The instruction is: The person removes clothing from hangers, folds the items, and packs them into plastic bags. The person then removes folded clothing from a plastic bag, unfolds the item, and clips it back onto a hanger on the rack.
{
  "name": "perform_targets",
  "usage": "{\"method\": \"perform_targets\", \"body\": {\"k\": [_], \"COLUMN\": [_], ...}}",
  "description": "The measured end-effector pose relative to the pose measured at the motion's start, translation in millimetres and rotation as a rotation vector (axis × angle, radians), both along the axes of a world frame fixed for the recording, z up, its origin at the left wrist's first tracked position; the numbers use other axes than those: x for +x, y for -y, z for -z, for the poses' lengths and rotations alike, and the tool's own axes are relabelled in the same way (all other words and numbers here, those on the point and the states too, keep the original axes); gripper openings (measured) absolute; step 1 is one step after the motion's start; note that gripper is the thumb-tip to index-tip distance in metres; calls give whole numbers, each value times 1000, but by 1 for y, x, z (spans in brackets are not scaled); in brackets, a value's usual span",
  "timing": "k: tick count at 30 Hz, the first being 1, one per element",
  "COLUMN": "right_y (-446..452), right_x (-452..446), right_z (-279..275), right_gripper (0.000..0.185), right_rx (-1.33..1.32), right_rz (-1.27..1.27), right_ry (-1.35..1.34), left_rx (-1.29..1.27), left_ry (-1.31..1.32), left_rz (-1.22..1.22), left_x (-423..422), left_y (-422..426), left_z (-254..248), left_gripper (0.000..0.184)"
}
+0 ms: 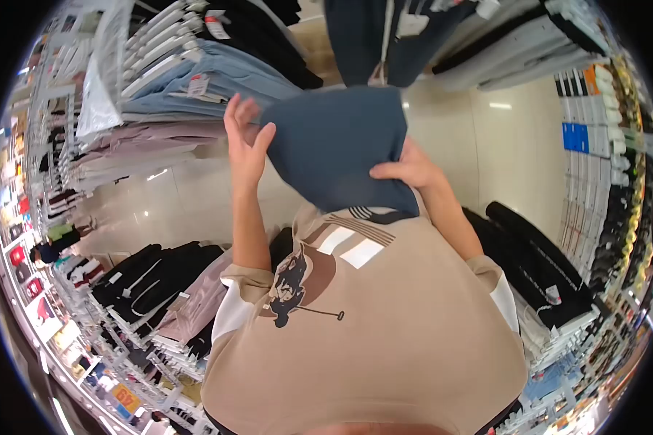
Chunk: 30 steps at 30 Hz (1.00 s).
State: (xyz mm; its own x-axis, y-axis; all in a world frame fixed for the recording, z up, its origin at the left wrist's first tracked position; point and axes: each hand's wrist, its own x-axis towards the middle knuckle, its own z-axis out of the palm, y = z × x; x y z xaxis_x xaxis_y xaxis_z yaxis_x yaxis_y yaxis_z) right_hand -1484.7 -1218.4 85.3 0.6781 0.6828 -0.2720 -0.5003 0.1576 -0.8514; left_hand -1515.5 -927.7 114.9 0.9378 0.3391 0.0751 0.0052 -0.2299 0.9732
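Observation:
A dark blue folded cloth (334, 141) is held up in front of my chest. My right hand (412, 167) grips its right edge, the thumb lying across the front and the fingers behind it. At the cloth's left edge is my left hand (247, 138), its fingers raised and spread apart, a little blurred, with the thumb beside the fabric. Dark trousers (355, 43) hang just beyond the cloth.
Light blue jeans (218, 69) and mauve garments (145, 145) hang at the left. Grey garments (515, 54) hang at the upper right, black clothes (537, 268) at the lower right. A shelf of packaged goods (577, 138) lines the right. Pale floor (486, 145) shows between.

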Motion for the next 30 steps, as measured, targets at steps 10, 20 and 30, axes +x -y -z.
{"method": "perform_targets", "body": {"k": [10, 20, 30], "right_y": [-108, -149, -212], "right_x": [-11, -2, 35], "right_z": [-12, -16, -30], "right_gripper": [83, 87, 83], "right_rx": [-80, -283, -327], "right_rz": [-125, -87, -111], "right_ry": [11, 191, 285], "left_rx": [-691, -1171, -1396], "left_ry": [-834, -814, -254], "left_rz": [614, 244, 71], "left_x": [-41, -68, -21], "left_y": [-65, -144, -151], "left_z": [82, 104, 101], "left_gripper": [62, 61, 62]}}
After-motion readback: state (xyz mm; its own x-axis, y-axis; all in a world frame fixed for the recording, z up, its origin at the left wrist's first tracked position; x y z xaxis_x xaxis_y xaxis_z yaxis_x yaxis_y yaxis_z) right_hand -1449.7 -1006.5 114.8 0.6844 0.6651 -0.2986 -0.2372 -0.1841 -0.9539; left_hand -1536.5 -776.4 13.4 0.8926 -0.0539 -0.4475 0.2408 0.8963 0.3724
